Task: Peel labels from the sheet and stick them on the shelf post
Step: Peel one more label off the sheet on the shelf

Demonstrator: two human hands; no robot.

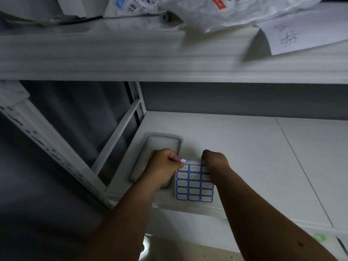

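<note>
label sheet [194, 182] lies flat on the lower shelf [254, 157], beside a blue-rimmed tray [150, 140]. left hand [162, 166] pinches one label [183, 161], lifted at the sheet's top left corner. right hand [215, 161], fingers curled, presses the sheet's top right. perforated shelf post [47, 146] stands at left.

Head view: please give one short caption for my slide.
Left hand peels a blue-bordered label from the sticker sheet while right hand pins it.

A blue-rimmed clear lid [160, 146] lies near the lower shelf's left edge; plastic bags [216, 14] and handwritten paper [293, 34] crowd the upper shelf.
</note>
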